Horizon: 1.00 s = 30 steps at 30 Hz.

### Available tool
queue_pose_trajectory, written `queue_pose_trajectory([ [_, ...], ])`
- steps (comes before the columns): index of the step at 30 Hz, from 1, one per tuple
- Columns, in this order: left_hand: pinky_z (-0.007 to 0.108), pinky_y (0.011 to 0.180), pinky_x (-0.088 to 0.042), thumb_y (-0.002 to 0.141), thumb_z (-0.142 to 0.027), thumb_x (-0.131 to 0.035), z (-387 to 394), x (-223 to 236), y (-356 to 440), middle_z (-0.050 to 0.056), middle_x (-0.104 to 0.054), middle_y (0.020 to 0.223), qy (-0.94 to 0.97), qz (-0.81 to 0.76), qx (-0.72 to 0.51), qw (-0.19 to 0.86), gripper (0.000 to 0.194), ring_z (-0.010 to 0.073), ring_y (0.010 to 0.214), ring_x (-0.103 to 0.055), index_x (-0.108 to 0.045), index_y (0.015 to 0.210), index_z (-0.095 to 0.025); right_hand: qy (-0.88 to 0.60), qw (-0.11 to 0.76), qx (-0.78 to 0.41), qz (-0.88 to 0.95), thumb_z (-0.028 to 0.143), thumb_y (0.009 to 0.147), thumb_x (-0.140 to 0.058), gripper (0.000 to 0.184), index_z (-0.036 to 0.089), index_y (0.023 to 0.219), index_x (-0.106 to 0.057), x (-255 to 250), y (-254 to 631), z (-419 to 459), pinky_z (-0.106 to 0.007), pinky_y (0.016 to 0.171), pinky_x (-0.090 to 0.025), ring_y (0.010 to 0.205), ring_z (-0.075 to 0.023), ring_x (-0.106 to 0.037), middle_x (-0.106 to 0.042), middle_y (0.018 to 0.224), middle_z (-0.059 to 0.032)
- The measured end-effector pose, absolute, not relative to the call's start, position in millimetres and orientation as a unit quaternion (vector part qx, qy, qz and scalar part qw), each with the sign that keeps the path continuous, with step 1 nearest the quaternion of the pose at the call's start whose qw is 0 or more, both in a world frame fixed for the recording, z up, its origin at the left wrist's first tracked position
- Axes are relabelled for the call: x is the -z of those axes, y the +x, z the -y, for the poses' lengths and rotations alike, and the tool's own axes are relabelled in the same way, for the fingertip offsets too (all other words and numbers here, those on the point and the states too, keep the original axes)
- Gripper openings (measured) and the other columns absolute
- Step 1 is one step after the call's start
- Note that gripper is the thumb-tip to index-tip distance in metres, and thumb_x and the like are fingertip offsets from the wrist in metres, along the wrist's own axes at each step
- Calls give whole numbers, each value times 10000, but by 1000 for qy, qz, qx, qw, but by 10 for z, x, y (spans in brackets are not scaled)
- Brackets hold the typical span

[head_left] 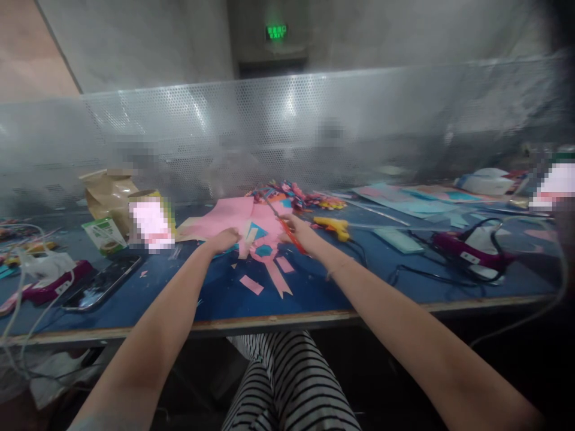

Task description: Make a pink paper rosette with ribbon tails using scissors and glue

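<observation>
A: The grey wall (188, 48) behind the perforated screen (188, 120) carries a lit green sign (276, 32); what reads there?
B: "EXIT", with blurred characters above it. On your blue table (314, 290), the lettering on the green-and-white packet (104, 236) is too small to tell, and the label of the can (168, 208) is pixelated.
A: Which way do your scissors (294, 239) point?
B: Slantwise: blades away from you and leftward, over the pink paper (229, 212); red handles toward you and rightward, grasped in your right hand (302, 229).
A: And your left hand (225, 239)?
B: Its fingers bend beside the pale strip (245, 245); whether they pinch it, I cannot tell.
A: The rosette (263, 251)?
B: On the table between your hands, slightly nearer you, teal centre up, its long forked tail (279, 279) pointing toward you and slightly right.
</observation>
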<state>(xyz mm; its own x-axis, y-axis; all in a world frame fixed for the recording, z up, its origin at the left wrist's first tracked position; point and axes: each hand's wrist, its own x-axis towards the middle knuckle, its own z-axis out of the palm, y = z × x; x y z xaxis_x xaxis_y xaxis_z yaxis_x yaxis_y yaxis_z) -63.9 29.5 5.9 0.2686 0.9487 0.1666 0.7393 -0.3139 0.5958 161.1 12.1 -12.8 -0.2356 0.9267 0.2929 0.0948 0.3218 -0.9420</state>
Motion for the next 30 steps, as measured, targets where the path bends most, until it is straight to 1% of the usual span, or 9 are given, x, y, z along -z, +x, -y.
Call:
queue_pose_trajectory([
  [5,226,503,-261,655,-266,-457,-316,40,-585,-19,-416,474,840,-509,-147,119,231,101,500,-369,-415,448,-170,-390,477,-432,659,196,528,-658,566,186,1049,-437,146,1622,-123,-273,615,-484,649,-86,-479,-457,811,13],
  [8,226,484,-236,670,-279,-453,-343,91,-557,-19,-416,448,840,-521,-130,81,259,90,473,-362,-433,440,-162,-392,473,-430,662,193,537,-647,555,187,1051,-438,157,1625,-125,-275,615,-484,642,-86,-490,-467,826,8],
  [14,234,458,-214,659,-231,-456,-327,88,-550,-29,-352,405,824,-546,-122,90,267,84,428,-332,-404,405,-167,-396,470,-413,673,220,545,-649,531,179,1033,-443,167,1626,-125,-268,595,-470,614,-84,-493,-484,837,1],
  [16,234,470,-234,644,-204,-462,-319,80,-548,-26,-369,416,821,-551,-129,81,240,92,445,-358,-403,414,-169,-400,465,-407,677,236,533,-664,541,181,1025,-446,165,1630,-121,-265,589,-467,630,-93,-498,-490,847,-4],
  [18,233,504,-276,638,-205,-468,-328,75,-546,-16,-431,460,810,-555,-171,77,187,108,495,-416,-433,457,-171,-403,460,-401,682,259,520,-680,564,180,1026,-445,165,1633,-120,-268,590,-467,654,-103,-503,-494,865,-12],
  [21,236,565,-335,651,-245,-478,-367,60,-545,-8,-498,535,759,-568,-303,99,133,121,557,-472,-461,539,-174,-405,452,-383,696,307,533,-679,578,177,1041,-436,177,1632,-140,-276,609,-466,691,-118,-513,-508,894,-26],
  [23,237,558,-362,678,-279,-476,-390,35,-539,-13,-495,532,695,-571,-407,159,148,109,523,-474,-459,576,-172,-411,457,-351,706,345,575,-651,523,170,1022,-444,192,1624,-167,-284,647,-461,730,-128,-523,-525,904,-34],
  [26,231,547,-408,703,-302,-500,-383,-24,-509,-37,-479,511,584,-512,-552,302,165,77,458,-469,-446,626,-166,-414,470,-292,723,391,650,-586,412,166,972,-459,209,1611,-193,-293,724,-441,803,-138,-528,-546,907,-38],
  [30,236,625,-458,659,-246,-603,-319,-92,-439,-34,-525,529,497,-383,-650,429,174,69,514,-535,-461,641,-148,-408,436,-286,749,437,695,-527,384,179,964,-434,183,1603,-120,-291,718,-432,787,-139,-515,-536,852,-27],
])
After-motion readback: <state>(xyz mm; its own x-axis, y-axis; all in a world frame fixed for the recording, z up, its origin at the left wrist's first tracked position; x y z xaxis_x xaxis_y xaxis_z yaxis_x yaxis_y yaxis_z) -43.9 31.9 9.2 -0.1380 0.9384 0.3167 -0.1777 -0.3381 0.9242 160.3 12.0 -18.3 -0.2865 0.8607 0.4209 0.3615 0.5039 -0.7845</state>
